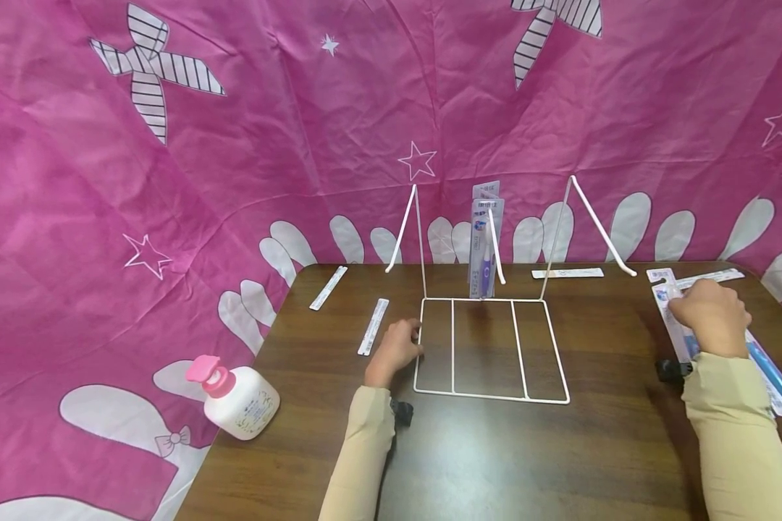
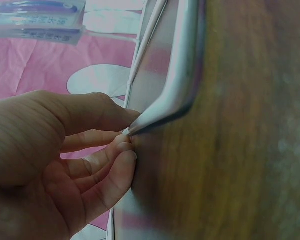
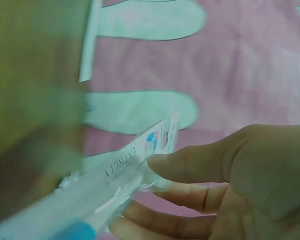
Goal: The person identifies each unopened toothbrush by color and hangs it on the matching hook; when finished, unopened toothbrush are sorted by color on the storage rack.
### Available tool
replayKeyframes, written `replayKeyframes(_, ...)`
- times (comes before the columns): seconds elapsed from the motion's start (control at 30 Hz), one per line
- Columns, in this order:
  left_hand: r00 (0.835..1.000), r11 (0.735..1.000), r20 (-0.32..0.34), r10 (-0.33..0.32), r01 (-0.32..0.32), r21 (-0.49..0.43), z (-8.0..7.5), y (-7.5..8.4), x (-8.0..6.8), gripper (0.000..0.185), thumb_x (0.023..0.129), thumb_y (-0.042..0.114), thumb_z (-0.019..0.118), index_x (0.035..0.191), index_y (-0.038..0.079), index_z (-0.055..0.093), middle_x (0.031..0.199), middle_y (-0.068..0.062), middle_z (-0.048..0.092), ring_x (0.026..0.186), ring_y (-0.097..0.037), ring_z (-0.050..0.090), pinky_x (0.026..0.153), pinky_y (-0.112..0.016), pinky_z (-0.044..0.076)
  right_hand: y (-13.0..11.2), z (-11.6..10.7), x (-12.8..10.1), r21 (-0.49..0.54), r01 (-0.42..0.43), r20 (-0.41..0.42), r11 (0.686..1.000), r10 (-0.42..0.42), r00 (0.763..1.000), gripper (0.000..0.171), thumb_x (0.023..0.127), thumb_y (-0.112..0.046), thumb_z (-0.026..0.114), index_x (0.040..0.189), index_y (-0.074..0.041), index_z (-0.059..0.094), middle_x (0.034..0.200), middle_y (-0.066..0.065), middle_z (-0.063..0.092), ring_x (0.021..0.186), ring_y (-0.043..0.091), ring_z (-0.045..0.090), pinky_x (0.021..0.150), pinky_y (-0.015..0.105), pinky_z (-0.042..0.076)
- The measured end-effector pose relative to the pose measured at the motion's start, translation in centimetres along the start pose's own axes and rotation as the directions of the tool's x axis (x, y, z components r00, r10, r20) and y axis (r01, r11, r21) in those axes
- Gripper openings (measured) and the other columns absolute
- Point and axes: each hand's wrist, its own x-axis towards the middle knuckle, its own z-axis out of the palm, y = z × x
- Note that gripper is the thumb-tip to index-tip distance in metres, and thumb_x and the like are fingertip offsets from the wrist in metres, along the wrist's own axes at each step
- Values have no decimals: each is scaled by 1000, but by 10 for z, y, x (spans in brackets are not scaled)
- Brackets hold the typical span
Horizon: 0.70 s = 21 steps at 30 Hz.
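On the table stands a white wire rack [image 1: 492,397] with a flat base and three slanting hooks. My left hand [image 1: 396,349] pinches the rack's left base rod between thumb and fingers, as the left wrist view also shows. Packaged toothbrushes [image 1: 477,250], the front one purple, hang from the middle hook. At the right, my right hand [image 1: 710,317] pinches a packaged blue toothbrush [image 3: 121,162] near the top of its clear and white pack. Blue toothbrush packaging [image 1: 775,376] also shows beyond the right wrist; whether it is a separate pack I cannot tell.
A white pump bottle [image 1: 244,405] with a pink top stands at the table's left edge. Narrow white packets lie left of the rack [image 1: 373,327], at the back left [image 1: 329,288] and along the back [image 1: 568,273]. A pink patterned cloth [image 1: 287,130] hangs behind the table.
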Motion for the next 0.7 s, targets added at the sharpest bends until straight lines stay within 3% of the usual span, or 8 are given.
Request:
replayKeyframes(0.23,1000,1000,-6,-1,1,2,2,-1,0,52,77,-1,78,127,-4,64,94,-8,68,84,-23,61,77,-39,52,-34,-24,-21,35,50,-101,998,-47,994,28,83,-14,51,56,-6,48,70,26,52,79,60,53,58,63,38)
replayKeyframes(0.4,1000,1000,7,-11,11,-9,2,0,1,51,78,-1,78,127,-4,64,94,-8,67,82,-22,60,76,-38,51,-55,-36,-35,71,50,-194,996,-36,980,31,92,-19,50,92,10,60,96,42,56,96,66,48,73,71,35)
replayKeyframes(0.47,1000,1000,4,-6,6,-10,2,0,1,51,78,-2,78,126,-4,64,94,-9,67,82,-22,60,75,-38,52,-62,-40,-40,88,70,-251,994,-46,967,39,94,-22,51,107,14,58,105,42,57,98,66,47,77,71,35)
replayKeyframes(0.67,1000,1000,3,-2,2,-10,2,0,1,52,77,-2,79,127,-5,64,95,-10,67,84,-23,61,77,-39,52,-86,-48,-57,173,131,-409,976,-50,911,40,95,-23,55,111,13,59,105,37,63,95,54,52,72,54,35)
replayKeyframes(0.7,1000,1000,2,0,0,-8,2,-1,1,52,77,-2,79,127,-5,64,95,-10,67,84,-23,61,77,-39,52,-91,-51,-62,199,135,-432,971,-37,901,39,94,-23,57,112,11,60,97,26,69,91,42,57,72,47,35)
